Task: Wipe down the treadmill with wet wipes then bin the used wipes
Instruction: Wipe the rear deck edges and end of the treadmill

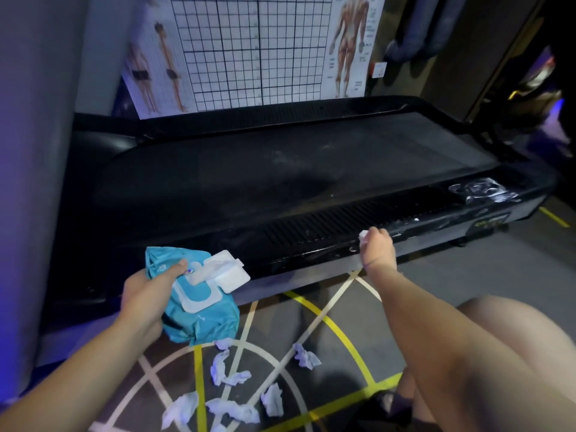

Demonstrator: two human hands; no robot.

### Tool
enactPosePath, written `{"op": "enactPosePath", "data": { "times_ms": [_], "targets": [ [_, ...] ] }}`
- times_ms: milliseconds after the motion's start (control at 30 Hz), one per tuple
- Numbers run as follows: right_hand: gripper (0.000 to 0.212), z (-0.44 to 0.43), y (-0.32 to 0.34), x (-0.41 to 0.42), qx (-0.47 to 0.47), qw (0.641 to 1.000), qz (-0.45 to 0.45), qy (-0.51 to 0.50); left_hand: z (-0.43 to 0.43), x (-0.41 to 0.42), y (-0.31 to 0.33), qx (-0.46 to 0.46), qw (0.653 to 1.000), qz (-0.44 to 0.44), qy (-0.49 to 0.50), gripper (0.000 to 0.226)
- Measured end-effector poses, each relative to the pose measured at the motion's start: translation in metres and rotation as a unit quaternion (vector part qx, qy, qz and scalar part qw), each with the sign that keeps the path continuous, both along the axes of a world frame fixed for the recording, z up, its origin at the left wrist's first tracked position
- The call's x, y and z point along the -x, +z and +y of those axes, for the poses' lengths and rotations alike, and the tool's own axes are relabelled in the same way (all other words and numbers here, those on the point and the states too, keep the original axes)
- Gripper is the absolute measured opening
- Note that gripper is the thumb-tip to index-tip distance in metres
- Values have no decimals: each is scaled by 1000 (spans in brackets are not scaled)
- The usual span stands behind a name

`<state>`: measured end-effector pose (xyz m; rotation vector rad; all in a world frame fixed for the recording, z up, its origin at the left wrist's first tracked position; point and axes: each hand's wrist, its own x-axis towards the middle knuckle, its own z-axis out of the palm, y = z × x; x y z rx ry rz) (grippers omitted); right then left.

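Note:
A black treadmill (280,169) lies across the view, its belt dusty and its near side rail ribbed. My right hand (377,247) grips a small white wet wipe (363,236) and holds it against the near side rail. My left hand (146,294) holds a teal pack of wet wipes (199,316) with its white lid flap open, just in front of the rail's left part. Several crumpled used wipes (230,378) lie on the floor below the pack.
A posture grid poster (258,48) leans on the wall behind the treadmill. The floor (349,310) has yellow and white painted lines. Crumpled clear plastic (483,190) sits on the rail's right end. My bent knee (514,338) is at lower right.

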<state>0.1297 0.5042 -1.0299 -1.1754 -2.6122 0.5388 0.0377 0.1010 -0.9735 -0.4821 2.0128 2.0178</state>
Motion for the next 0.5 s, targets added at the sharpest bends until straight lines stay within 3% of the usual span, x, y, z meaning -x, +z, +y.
{"op": "enactPosePath", "data": {
  "times_ms": [100, 200, 300, 400, 500],
  "targets": [
    [19, 17, 4, -9, 26, 997, 8, -74, 5, 0, 5, -10, 1000, 1, -5, 21],
    [16, 22, 19, -26, 26, 997, -3, -66, 20, 1, 11, -25, 999, 3, -20, 17],
    [13, 23, 31, -46, 27, 997, 53, -55, 38, 1, 12, -42, 999, 3, -34, 19],
    [10, 14, 22, -71, 2, 996, 89, 30, 60, -5, 13, -66, 997, -6, -47, 19],
    [16, 1, 7, -89, -20, 990, 57, 127, 82, -15, 16, -79, 995, -6, -62, 15]
  ]
}}
